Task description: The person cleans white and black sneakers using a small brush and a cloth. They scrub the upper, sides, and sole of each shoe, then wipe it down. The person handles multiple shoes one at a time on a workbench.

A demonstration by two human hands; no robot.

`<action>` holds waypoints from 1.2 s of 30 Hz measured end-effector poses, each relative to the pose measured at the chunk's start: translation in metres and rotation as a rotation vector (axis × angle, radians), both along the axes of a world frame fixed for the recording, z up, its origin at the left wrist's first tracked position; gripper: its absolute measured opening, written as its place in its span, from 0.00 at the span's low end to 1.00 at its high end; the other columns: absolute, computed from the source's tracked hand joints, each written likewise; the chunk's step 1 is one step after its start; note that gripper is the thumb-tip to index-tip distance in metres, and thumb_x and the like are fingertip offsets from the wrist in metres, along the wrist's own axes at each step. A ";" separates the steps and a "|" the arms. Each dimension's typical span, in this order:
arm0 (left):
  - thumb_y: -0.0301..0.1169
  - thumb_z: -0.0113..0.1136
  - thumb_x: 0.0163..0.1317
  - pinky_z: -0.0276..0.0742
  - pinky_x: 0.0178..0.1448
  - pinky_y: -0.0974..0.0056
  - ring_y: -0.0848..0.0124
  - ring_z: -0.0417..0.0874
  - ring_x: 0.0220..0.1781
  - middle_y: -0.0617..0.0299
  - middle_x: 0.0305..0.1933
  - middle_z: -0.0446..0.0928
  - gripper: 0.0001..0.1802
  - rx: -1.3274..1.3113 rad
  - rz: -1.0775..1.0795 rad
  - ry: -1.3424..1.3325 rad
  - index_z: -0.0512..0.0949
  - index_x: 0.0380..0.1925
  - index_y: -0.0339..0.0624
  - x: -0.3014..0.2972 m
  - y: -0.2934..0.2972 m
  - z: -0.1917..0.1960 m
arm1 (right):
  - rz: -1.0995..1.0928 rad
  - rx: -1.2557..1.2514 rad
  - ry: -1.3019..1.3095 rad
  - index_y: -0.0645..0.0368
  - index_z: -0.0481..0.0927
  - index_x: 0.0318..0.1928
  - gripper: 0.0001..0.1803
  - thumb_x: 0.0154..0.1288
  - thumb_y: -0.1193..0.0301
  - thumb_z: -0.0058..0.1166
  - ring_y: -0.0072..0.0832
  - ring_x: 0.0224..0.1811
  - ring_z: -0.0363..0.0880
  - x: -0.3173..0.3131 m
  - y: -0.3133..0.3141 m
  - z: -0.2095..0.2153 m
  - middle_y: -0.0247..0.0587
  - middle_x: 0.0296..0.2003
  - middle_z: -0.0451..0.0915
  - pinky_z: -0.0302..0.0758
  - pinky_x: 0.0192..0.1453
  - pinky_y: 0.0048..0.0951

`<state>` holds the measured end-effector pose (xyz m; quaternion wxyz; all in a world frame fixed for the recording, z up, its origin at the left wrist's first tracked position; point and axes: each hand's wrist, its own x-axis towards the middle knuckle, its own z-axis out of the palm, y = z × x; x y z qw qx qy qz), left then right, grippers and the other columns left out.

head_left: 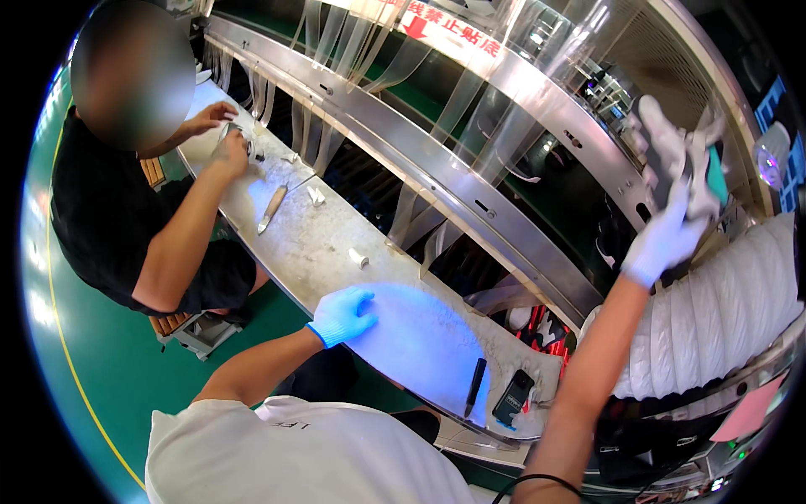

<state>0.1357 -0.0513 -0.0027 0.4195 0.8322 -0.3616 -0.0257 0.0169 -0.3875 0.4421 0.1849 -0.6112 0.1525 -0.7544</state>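
Observation:
My right hand [667, 242], in a white glove and a little blurred, reaches up at the far right with its fingers closed on a shoe [665, 141]. The shoe is pale and grey, and a teal patch [716, 175] shows beside it. Whether this is one shoe or a pair I cannot make out. My left hand [342, 316], gloved too, rests on the near edge of the worktable [407, 323], thumb apart and holding nothing. Blue-violet light falls on the tabletop beside it. A black pen-like tool [475, 387] and a black phone [514, 396] lie to its right.
A co-worker [101, 206] sits at left, both hands around a small object. A wooden-handled knife [273, 207] and white scraps [358, 258] lie on the table. Behind run a metal rail [403, 172] and clear strip curtains [457, 101]. A white ribbed duct [714, 315] stands at right.

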 end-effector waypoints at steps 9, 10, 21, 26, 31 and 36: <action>0.46 0.73 0.65 0.89 0.55 0.45 0.48 0.91 0.49 0.52 0.46 0.87 0.21 0.008 -0.037 -0.114 0.88 0.53 0.48 -0.002 0.000 0.001 | -0.265 -0.201 0.588 0.65 0.89 0.61 0.25 0.74 0.58 0.71 0.44 0.55 0.92 0.090 -0.074 -0.077 0.53 0.52 0.93 0.85 0.63 0.44; 0.46 0.72 0.66 0.88 0.54 0.45 0.48 0.91 0.50 0.52 0.46 0.87 0.21 0.018 -0.040 -0.148 0.88 0.52 0.48 -0.003 0.001 -0.009 | -0.262 -0.121 0.797 0.62 0.88 0.66 0.31 0.71 0.54 0.73 0.53 0.68 0.87 0.095 -0.048 -0.097 0.61 0.62 0.89 0.80 0.75 0.47; 0.47 0.74 0.65 0.88 0.50 0.43 0.46 0.91 0.45 0.50 0.45 0.88 0.22 0.038 -0.066 -0.163 0.88 0.54 0.49 -0.008 -0.014 -0.007 | 0.533 -0.378 1.006 0.61 0.75 0.81 0.40 0.71 0.63 0.68 0.56 0.85 0.71 0.294 -0.038 -0.170 0.70 0.83 0.67 0.70 0.86 0.42; 0.42 0.79 0.63 0.90 0.45 0.51 0.53 0.93 0.37 0.52 0.38 0.89 0.18 -0.075 -0.066 -0.225 0.91 0.48 0.46 -0.012 -0.029 -0.011 | 0.154 -0.494 0.426 0.59 0.78 0.78 0.33 0.73 0.68 0.62 0.62 0.78 0.75 0.307 0.012 -0.232 0.66 0.73 0.78 0.73 0.83 0.52; 0.39 0.81 0.62 0.90 0.44 0.54 0.58 0.92 0.35 0.56 0.40 0.89 0.19 -0.038 0.013 -0.217 0.90 0.50 0.44 -0.003 -0.009 -0.016 | 0.384 -0.371 0.827 0.56 0.88 0.57 0.17 0.70 0.66 0.67 0.55 0.55 0.88 0.148 0.095 -0.319 0.52 0.53 0.88 0.86 0.60 0.54; 0.42 0.79 0.62 0.88 0.47 0.51 0.55 0.90 0.37 0.56 0.40 0.87 0.20 0.027 -0.046 -0.195 0.89 0.51 0.45 -0.009 -0.028 -0.008 | -0.107 -0.042 1.178 0.63 0.87 0.62 0.26 0.73 0.57 0.66 0.54 0.62 0.89 -0.021 -0.083 -0.436 0.59 0.58 0.90 0.84 0.69 0.55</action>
